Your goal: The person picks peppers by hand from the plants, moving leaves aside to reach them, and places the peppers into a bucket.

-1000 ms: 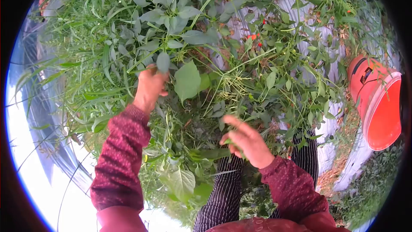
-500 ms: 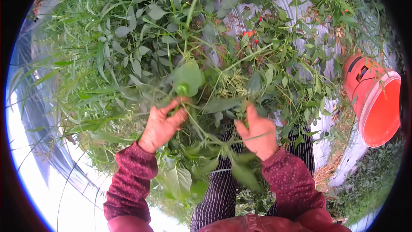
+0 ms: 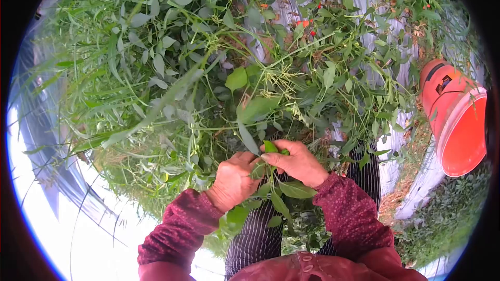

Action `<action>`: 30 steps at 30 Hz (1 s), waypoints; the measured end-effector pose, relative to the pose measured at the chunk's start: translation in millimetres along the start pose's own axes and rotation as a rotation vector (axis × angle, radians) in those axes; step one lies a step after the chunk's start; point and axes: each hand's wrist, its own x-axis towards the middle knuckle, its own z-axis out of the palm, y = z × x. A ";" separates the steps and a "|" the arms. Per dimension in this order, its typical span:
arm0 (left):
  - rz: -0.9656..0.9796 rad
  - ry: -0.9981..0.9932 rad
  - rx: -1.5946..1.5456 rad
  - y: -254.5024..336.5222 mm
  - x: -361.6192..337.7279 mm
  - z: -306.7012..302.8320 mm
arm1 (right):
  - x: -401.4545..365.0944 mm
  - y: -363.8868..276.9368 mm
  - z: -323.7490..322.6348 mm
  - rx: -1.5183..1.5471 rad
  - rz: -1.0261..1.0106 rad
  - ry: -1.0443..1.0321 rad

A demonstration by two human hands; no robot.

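Note:
Both of my hands meet over a leafy green plant, just in front of my striped trousers. My left hand [image 3: 233, 179] is closed, its fingers curled round part of a stem near the other hand. In a pinch between thumb and fingers, my right hand [image 3: 296, 162] holds a green leafy sprig [image 3: 270, 147]; whether a pepper is among it is too small to tell. Broad green leaves [image 3: 297, 189] hang below the fingers. A blurred large leaf [image 3: 258, 109] stands just above my hands.
An orange-red bucket [image 3: 440, 104] lies tilted at the right, its open mouth facing me. Pale plastic sheeting [image 3: 393, 169] runs between the plants. Small red fruits [image 3: 304, 23] show among foliage farther off. Tall grass stands at the left.
My hands have come together and moved lower, toward my body. Earlier they were apart, with stems between them. The large leaf near my left hand has shifted right.

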 end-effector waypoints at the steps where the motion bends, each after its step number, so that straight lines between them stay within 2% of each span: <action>1: -0.003 -0.002 -0.006 0.1 0.0 1.7 | -0.2 1.3 -0.4 0.019 0.027 0.000; 2: -0.022 0.013 0.010 0.2 -0.3 3.9 | 0.2 6.1 0.7 0.020 0.034 0.000; 4: -0.040 0.024 0.028 -1.0 -1.6 11.1 | 4.1 17.2 4.6 0.012 -0.205 0.123; 6: -0.105 0.099 -0.003 -1.2 -0.9 19.3 | -1.3 8.7 6.0 0.085 -0.203 0.134; 7: -0.101 0.098 -0.004 -2.0 0.6 19.8 | -5.5 5.0 4.1 0.126 -0.203 0.088; 9: -0.105 0.225 -0.011 -0.4 9.4 13.4 | -12.7 -2.0 6.1 0.221 -0.235 0.059; 10: -0.101 0.227 -0.013 -3.7 9.2 14.0 | -15.6 -3.3 1.9 0.218 -0.236 0.062; 12: -0.096 0.182 -0.022 -11.7 7.7 12.3 | -24.6 -3.8 -13.2 0.616 -0.340 -0.156; 13: -0.079 0.167 0.060 -8.5 6.8 10.9 | -24.5 -1.1 -21.3 0.621 -0.428 -0.249; 14: -0.060 0.161 0.045 0.8 7.7 3.3 | -26.1 3.1 -22.2 0.620 -0.432 -0.224; 16: -0.137 -0.024 0.292 23.1 23.0 -12.1 | -31.6 3.3 -25.2 0.834 -0.295 -0.085; 18: -0.157 -0.154 0.655 33.1 30.6 -14.3 | -45.0 4.3 -28.6 0.858 -0.381 -0.062; 20: -0.077 0.006 0.687 50.4 48.2 -30.8 | -77.6 -5.7 -42.3 0.939 -0.382 -0.036; 21: -0.022 0.086 0.588 71.7 62.8 -42.6 | -90.9 -4.0 -52.9 0.960 -0.459 -0.069; 23: 0.110 0.258 0.307 120.4 91.5 -68.6 | -135.2 -11.3 -70.0 0.917 -0.515 0.069; 24: 0.124 0.249 0.075 147.5 103.2 -78.4 | -155.9 -20.8 -75.6 0.904 -0.534 0.145; 25: 0.226 0.251 -0.125 166.7 118.5 -74.6 | -175.7 -23.1 -87.3 0.890 -0.560 0.219; 26: 0.241 0.141 -0.371 188.0 131.9 -69.8 | -196.7 -27.0 -99.6 0.863 -0.598 0.310; 27: 0.203 0.038 -0.559 215.3 146.5 -63.8 | -218.0 -30.5 -113.1 0.872 -0.607 0.480; 28: 0.254 -0.004 -0.759 238.9 163.2 -45.9 | -239.8 -40.0 -123.1 0.840 -0.651 0.652; 30: 0.279 -0.155 -0.960 296.9 195.5 -25.5 | -273.6 -44.7 -160.9 0.798 -0.808 0.853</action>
